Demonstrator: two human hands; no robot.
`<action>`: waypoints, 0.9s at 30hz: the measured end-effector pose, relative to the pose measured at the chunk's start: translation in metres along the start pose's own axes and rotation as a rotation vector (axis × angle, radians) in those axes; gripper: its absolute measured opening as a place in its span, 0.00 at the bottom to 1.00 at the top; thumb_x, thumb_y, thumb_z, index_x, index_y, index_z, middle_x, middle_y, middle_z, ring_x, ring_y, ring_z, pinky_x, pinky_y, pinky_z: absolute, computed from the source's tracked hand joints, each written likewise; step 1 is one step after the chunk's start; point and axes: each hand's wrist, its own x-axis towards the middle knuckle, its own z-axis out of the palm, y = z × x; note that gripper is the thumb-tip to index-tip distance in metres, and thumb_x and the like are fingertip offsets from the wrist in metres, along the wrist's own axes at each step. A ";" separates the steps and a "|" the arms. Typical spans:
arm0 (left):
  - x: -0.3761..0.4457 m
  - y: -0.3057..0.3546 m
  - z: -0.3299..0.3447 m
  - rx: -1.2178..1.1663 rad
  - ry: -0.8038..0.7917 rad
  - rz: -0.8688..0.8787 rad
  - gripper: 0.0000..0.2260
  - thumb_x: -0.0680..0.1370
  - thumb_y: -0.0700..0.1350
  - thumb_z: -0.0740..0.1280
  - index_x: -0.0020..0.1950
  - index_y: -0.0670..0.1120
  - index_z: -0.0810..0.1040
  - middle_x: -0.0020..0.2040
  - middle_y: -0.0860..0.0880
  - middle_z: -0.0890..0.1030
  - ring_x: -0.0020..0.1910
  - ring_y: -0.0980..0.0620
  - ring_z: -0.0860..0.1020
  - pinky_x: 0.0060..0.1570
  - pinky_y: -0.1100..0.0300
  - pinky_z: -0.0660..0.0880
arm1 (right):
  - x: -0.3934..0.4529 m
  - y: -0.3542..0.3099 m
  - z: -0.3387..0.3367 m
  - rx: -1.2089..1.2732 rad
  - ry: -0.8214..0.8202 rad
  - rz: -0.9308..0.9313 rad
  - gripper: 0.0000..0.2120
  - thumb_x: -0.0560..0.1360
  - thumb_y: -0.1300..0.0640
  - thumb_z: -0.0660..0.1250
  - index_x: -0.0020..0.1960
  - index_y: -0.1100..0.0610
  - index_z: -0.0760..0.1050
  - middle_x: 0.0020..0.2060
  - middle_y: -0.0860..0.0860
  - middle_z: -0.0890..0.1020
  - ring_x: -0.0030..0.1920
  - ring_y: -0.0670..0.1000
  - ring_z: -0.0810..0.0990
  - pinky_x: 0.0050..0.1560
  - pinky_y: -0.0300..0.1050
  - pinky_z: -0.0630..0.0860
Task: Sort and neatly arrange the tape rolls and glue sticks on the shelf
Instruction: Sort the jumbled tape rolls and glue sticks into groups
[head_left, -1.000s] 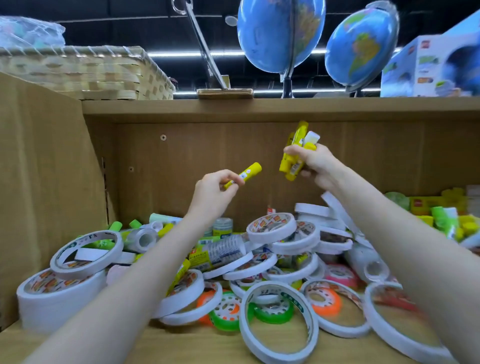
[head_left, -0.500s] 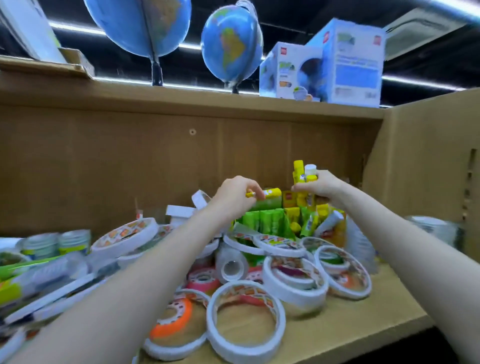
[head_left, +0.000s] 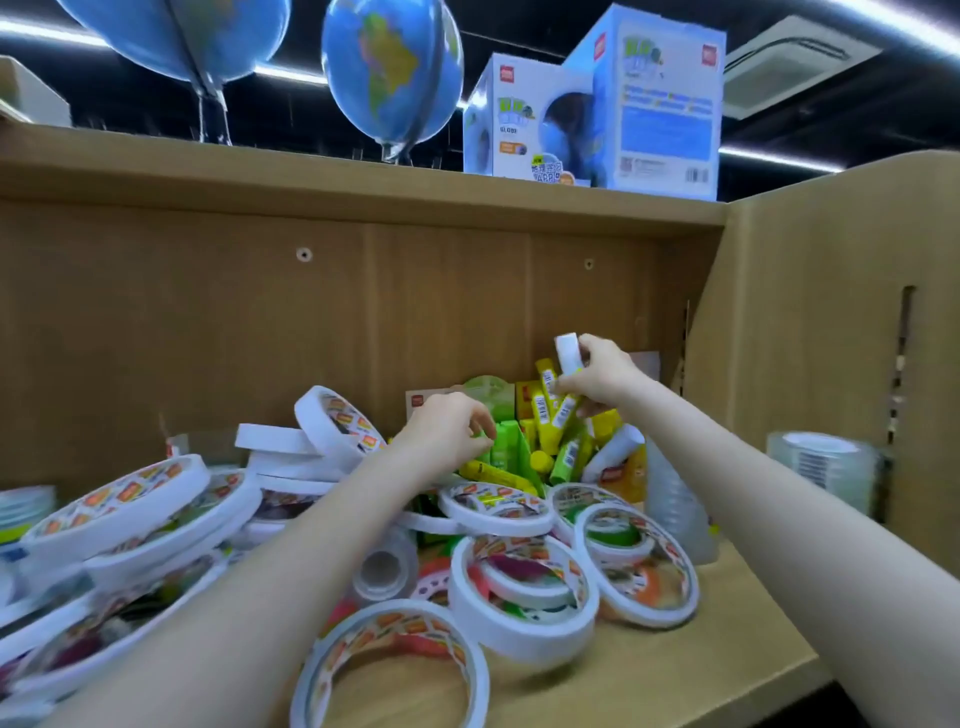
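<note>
Right hand (head_left: 597, 382) grips a bundle of glue sticks (head_left: 558, 410) above the stick pile; overfull fingers may drop one. Left hand (head_left: 449, 434), fingers curled empty, hovers beside leaning tape rolls (head_left: 337, 423).

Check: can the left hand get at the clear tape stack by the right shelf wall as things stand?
Probably not easily. The left hand sits over the glue sticks, and the right forearm crosses between it and the clear tape stack. The right hand is nearer.

You have one head-worn view, close in, facing forward and slightly down into the shelf (head_left: 675, 670).
</note>
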 end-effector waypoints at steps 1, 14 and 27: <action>0.001 -0.001 0.001 -0.002 0.009 0.002 0.08 0.76 0.41 0.64 0.52 0.46 0.82 0.51 0.46 0.82 0.52 0.50 0.78 0.51 0.59 0.73 | 0.001 0.000 -0.007 0.056 0.055 -0.004 0.15 0.70 0.62 0.71 0.49 0.56 0.67 0.44 0.57 0.75 0.20 0.48 0.75 0.17 0.35 0.69; 0.004 0.009 0.004 0.044 0.086 0.070 0.11 0.77 0.39 0.60 0.55 0.46 0.80 0.55 0.46 0.78 0.55 0.50 0.75 0.48 0.59 0.69 | 0.009 0.043 -0.045 -0.483 -0.037 0.099 0.26 0.72 0.55 0.71 0.66 0.59 0.68 0.60 0.59 0.76 0.43 0.56 0.79 0.44 0.47 0.79; -0.034 -0.007 -0.033 0.083 0.243 0.039 0.11 0.77 0.40 0.60 0.52 0.46 0.81 0.53 0.47 0.78 0.53 0.48 0.75 0.49 0.58 0.68 | -0.033 -0.017 -0.044 -0.297 -0.026 -0.184 0.09 0.76 0.63 0.61 0.54 0.57 0.76 0.48 0.55 0.80 0.44 0.57 0.82 0.43 0.50 0.81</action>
